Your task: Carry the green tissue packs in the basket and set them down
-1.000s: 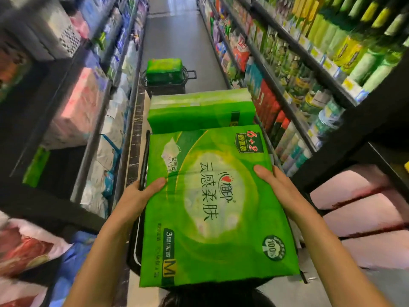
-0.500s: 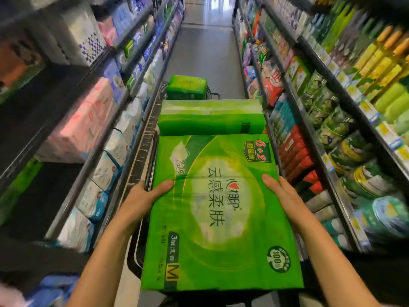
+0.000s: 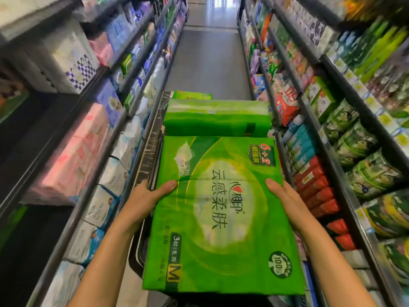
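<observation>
A large green tissue pack [image 3: 221,213] with white print lies flat in front of me. My left hand [image 3: 146,198] grips its left edge, thumb on top and fingers underneath. My right hand [image 3: 285,202] grips the right edge the same way. The pack sits over a dark cart [image 3: 141,247], whose rim shows at the left. A second green pack [image 3: 218,120] lies just beyond it, and a third green pack [image 3: 191,95] shows farther on.
I stand in a narrow store aisle with a grey floor [image 3: 210,58] running ahead. Left shelves [image 3: 93,138] hold pink, white and blue paper packs. Right shelves [image 3: 327,134] hold bottles, refill pouches and red packs.
The view has lifted and moved forward along the aisle, so more floor shows ahead. Both hands keep their grip on the green pack, which has stayed in place between them.
</observation>
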Tool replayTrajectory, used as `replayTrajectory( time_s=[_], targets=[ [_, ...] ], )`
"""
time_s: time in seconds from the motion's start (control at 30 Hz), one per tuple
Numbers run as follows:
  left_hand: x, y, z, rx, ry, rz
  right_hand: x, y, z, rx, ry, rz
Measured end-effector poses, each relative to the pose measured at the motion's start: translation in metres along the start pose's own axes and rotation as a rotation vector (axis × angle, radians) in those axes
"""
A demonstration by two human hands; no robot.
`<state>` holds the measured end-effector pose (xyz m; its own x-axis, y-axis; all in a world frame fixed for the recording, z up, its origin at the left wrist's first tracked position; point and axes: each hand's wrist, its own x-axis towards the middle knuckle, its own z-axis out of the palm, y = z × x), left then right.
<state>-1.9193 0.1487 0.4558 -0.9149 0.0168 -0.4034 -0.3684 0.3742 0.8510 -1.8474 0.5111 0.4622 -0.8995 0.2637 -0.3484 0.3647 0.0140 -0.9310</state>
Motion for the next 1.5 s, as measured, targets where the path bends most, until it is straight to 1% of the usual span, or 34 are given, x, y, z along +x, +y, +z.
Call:
replayTrajectory(
  time_s=[0.1, 0.23, 0.37, 0.43, 0.5, 0.57, 0.73, 0.83, 0.93, 1.03, 1.1, 1.2, 1.33, 1.43, 1.5],
  targets=[
    [0.043, 0.016, -0.001, -0.024, 0.036, -0.037, 0.052, -0.012, 0.002, -0.046, -0.041, 0.015],
    [0.107, 0.02, 0.002, -0.06, 0.059, -0.102, 0.126, -0.037, 0.004, -0.024, -0.11, -0.008],
    [0.152, 0.069, 0.025, -0.108, 0.123, -0.121, 0.213, -0.064, 0.007, -0.032, -0.156, 0.011],
    [0.178, 0.085, 0.035, -0.141, 0.14, -0.145, 0.25, -0.087, 0.011, -0.063, -0.148, 0.073],
    [0.2, 0.094, 0.038, -0.185, 0.181, -0.149, 0.293, -0.099, 0.012, -0.083, -0.227, 0.013],
    [0.221, 0.1, 0.038, -0.227, 0.225, -0.147, 0.329, -0.114, 0.019, -0.123, -0.271, 0.022],
    [0.267, 0.113, 0.028, -0.384, 0.304, -0.185, 0.412, -0.149, 0.059, -0.199, -0.382, 0.042],
    [0.298, 0.105, 0.014, -0.445, 0.362, -0.204, 0.461, -0.166, 0.095, -0.246, -0.468, 0.031],
    [0.333, 0.099, -0.006, -0.521, 0.441, -0.256, 0.507, -0.181, 0.133, -0.31, -0.517, 0.028],
    [0.359, 0.105, -0.014, -0.59, 0.472, -0.245, 0.552, -0.191, 0.164, -0.35, -0.589, 0.016],
    [0.374, 0.112, -0.019, -0.617, 0.492, -0.248, 0.571, -0.198, 0.181, -0.353, -0.642, 0.018],
    [0.393, 0.121, -0.023, -0.616, 0.561, -0.284, 0.601, -0.202, 0.199, -0.368, -0.669, 0.022],
    [0.418, 0.129, -0.015, -0.651, 0.648, -0.329, 0.647, -0.208, 0.223, -0.423, -0.773, 0.037],
    [0.442, 0.127, 0.002, -0.691, 0.713, -0.369, 0.679, -0.223, 0.24, -0.511, -0.81, 0.087],
    [0.458, 0.122, 0.016, -0.705, 0.762, -0.429, 0.721, -0.207, 0.25, -0.562, -0.891, 0.063]
  ],
)
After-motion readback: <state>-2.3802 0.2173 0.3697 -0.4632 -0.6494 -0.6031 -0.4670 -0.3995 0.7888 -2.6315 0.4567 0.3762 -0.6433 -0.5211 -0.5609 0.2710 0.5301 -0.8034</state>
